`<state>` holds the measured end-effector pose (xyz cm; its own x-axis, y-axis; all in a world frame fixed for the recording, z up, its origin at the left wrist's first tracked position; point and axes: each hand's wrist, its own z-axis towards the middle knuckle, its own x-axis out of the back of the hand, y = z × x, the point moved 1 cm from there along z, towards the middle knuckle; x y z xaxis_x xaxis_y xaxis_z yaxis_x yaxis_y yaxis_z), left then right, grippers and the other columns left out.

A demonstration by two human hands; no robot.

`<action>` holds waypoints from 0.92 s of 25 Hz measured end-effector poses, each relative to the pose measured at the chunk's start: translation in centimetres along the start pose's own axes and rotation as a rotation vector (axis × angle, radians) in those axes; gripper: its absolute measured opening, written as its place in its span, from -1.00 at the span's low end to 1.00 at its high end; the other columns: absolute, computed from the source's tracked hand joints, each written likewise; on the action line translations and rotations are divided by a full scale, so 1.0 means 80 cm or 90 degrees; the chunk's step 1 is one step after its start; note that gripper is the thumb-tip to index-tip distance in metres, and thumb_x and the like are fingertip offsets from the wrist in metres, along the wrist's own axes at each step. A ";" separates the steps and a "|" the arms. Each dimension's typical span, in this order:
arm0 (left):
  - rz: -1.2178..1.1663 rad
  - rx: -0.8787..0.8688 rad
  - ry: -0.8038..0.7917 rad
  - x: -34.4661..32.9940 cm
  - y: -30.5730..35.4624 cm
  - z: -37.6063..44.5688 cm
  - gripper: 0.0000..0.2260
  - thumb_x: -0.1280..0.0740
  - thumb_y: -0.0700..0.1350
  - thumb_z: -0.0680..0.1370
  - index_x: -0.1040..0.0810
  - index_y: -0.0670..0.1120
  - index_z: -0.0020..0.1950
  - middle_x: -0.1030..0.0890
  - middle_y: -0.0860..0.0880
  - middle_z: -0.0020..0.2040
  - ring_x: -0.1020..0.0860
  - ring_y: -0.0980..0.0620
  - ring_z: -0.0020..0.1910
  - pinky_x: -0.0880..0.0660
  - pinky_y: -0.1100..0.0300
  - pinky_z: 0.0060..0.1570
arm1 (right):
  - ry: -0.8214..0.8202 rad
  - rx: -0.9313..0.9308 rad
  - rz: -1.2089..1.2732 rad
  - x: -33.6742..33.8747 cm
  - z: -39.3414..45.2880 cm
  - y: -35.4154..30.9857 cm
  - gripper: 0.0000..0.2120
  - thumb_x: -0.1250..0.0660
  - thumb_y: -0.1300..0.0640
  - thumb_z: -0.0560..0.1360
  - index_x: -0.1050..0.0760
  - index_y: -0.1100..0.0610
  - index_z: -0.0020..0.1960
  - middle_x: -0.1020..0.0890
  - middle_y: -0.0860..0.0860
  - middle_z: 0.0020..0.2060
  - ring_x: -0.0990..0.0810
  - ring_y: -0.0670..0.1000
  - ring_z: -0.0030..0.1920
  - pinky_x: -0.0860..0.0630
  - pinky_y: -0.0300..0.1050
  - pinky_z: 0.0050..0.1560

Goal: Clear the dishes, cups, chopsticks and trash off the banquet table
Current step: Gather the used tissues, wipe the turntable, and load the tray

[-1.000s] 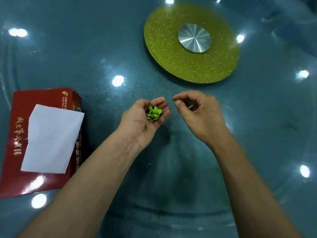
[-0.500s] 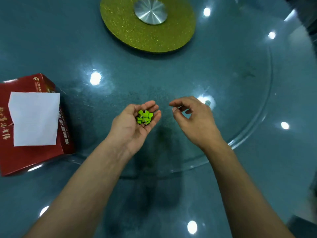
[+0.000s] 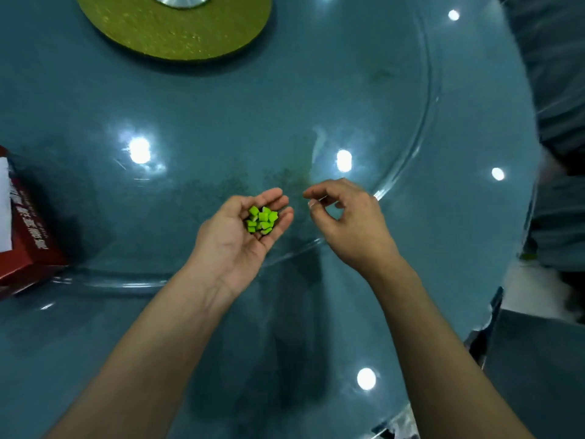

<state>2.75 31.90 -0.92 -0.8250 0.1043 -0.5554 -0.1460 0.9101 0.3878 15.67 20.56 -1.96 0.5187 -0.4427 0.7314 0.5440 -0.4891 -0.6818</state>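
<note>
View has swung since a second ago: yellow disc (image 3: 177, 30) now cut by the top edge, red box (image 3: 22, 236) pushed to the far left edge. Your hands barely moved relative to each other. Left hand (image 3: 243, 232), centre frame, cups the green bits (image 3: 262, 220) palm-up; right hand (image 3: 345, 217) beside it, fingers loosely curled, holding nothing. Looks like you're turning away to dump the scraps. Desk (image 3: 316, 327) rim runs down the right side, glass turntable (image 3: 424, 122) edge passes under your hands. Open room lower centre.
</note>
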 end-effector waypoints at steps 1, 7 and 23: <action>0.009 0.004 -0.001 -0.004 -0.012 -0.005 -0.73 -0.14 -0.24 0.62 -0.61 -0.34 0.03 -0.72 -0.21 -0.06 -0.70 -0.10 -0.02 -0.66 0.07 0.02 | 0.010 0.000 0.003 0.007 -0.010 0.006 -0.86 -0.38 0.12 0.52 -0.67 0.00 0.05 -0.66 -0.14 -0.05 -0.58 -0.18 -0.05 -0.35 -0.53 -0.03; 0.071 0.048 -0.035 -0.033 -0.104 -0.045 -0.71 -0.13 -0.23 0.63 -0.60 -0.34 0.09 -0.70 -0.23 -0.04 -0.65 -0.13 0.04 -0.65 0.09 0.04 | 0.067 -0.037 0.006 0.067 -0.096 0.058 -0.86 -0.39 0.15 0.52 -0.67 0.02 0.03 -0.67 -0.10 -0.06 -0.59 -0.16 -0.09 -0.45 -0.38 0.02; 0.264 0.182 -0.155 -0.094 -0.382 -0.121 -0.70 -0.15 -0.22 0.63 -0.66 -0.29 -0.03 -0.71 -0.22 -0.07 -0.71 -0.09 -0.09 -0.66 0.12 -0.03 | 0.184 -0.221 0.020 0.204 -0.346 0.239 -0.83 -0.34 0.12 0.56 -0.67 0.01 0.08 -0.67 -0.12 -0.01 -0.59 -0.21 -0.04 -0.49 -0.37 0.04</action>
<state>8.16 -0.60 -1.50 -0.6269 0.5357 -0.5657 0.3463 0.8421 0.4135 16.26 -16.78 -2.71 0.2991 -0.6283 0.7182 0.2518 -0.6740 -0.6945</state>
